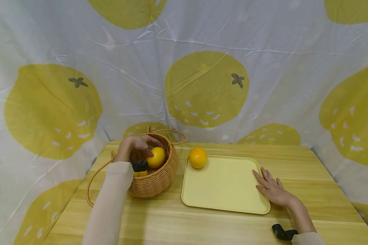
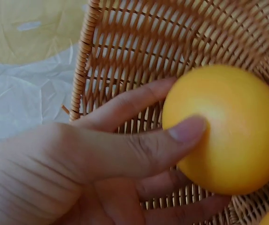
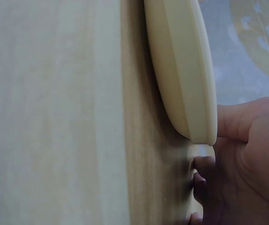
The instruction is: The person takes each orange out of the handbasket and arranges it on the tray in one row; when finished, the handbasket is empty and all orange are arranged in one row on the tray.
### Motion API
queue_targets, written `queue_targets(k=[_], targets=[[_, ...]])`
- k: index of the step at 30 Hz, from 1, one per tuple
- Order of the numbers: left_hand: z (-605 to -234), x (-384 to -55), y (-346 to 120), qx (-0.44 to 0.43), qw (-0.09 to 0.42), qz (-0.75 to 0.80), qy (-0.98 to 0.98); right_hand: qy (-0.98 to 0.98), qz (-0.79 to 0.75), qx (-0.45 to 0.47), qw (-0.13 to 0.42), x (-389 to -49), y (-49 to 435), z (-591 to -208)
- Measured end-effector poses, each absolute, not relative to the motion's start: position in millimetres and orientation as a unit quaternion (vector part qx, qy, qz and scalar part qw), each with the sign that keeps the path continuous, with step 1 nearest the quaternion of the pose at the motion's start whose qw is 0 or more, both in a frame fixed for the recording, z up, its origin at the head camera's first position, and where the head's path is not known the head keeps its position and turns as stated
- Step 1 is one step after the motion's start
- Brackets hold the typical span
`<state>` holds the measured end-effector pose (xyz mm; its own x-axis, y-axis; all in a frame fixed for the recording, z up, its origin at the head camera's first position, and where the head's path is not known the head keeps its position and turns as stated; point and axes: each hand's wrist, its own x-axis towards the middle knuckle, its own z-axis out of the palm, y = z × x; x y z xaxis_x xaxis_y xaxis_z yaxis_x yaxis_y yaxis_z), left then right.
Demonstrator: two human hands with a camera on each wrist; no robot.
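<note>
My left hand [image 1: 140,144] reaches into a round wicker basket [image 1: 154,183] and holds an orange [image 1: 157,157]. In the left wrist view the thumb lies on the near side of this orange [image 2: 233,131], with fingers around its far and lower sides. Part of another orange [image 1: 140,174] shows lower in the basket, mostly hidden by the wrist. My right hand [image 1: 273,190] rests at the right edge of a pale yellow tray [image 1: 224,183], fingers spread and thumb over the rim. One orange [image 1: 198,157] sits at the tray's back left corner.
The basket stands left of the tray on a wooden table [image 1: 214,226]; its loop handles [image 1: 93,183] stick out to the left and back right. Behind the table hangs a lemon-print cloth [image 1: 135,81], which also covers both sides.
</note>
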<state>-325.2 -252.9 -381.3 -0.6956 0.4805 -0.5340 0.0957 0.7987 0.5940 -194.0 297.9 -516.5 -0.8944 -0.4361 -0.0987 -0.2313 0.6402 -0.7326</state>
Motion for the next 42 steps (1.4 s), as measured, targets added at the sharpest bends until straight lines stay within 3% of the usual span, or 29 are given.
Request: queue_targets(k=[3,10,17,42], targets=[[-380.7,-323.1,-254.1,0.149,0.372,0.292,0.869,0.895,-0.382,-0.186,0.134,-193.8,297.7,-515.7],[-384.6,-319.6,-254.2,0.177,0.340,0.291,0.876,0.897,-0.378,-0.186,0.135,-195.1,299.4,-515.3],[-387.7,-316.6,-252.8,0.178,0.372,0.316,0.854,0.897,-0.378,-0.187,0.135,-195.4,299.9,-514.5],[-389.3,-314.3,-251.8,0.138,0.374,0.362,0.842,0.896,-0.378,-0.187,0.140,-198.2,300.4,-513.4]])
